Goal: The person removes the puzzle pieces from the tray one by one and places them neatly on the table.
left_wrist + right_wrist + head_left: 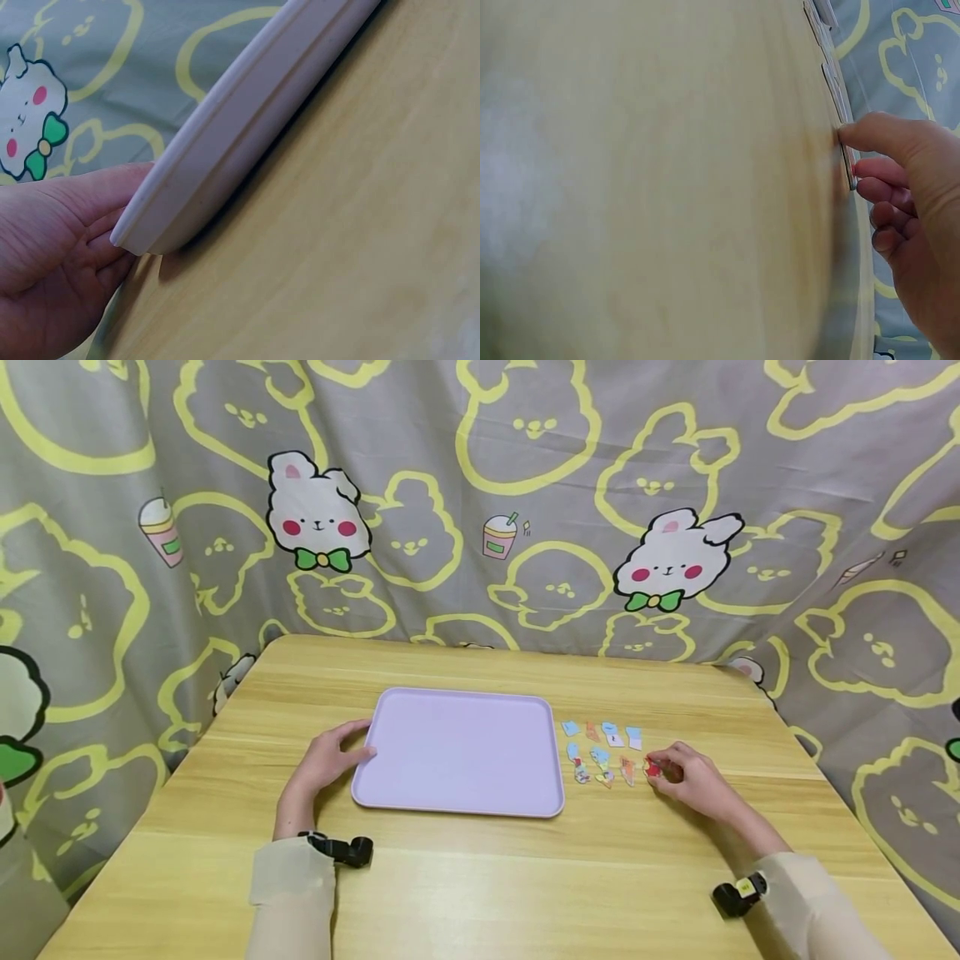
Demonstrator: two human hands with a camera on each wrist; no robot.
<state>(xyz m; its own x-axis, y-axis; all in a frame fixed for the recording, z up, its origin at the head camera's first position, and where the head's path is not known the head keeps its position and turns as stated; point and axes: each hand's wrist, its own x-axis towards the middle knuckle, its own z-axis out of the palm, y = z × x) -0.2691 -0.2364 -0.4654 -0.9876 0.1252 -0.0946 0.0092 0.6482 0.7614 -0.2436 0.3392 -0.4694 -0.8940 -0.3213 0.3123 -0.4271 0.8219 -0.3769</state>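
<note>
A pale purple tray (459, 752) lies on the wooden table, with nothing on its flat bottom. My left hand (327, 763) holds the tray's left edge, thumb on the rim. In the left wrist view, the other fingers (112, 259) curl low beside the tray's side. To the right of the tray, my right hand (692, 781) pinches a small red puzzle piece (652, 769) at table level, partly covered by the fingertips. Beside it lies an orange puzzle piece (627, 770). In the right wrist view, the thumb (877, 135) and curled fingers meet at the piece's edge.
Several more flat puzzle pieces lie in two rows between tray and right hand, among them a blue-and-white one (634, 737) and a blue one (571, 727). A patterned grey curtain (420, 543) hangs around the back and sides of the wooden table (525, 885).
</note>
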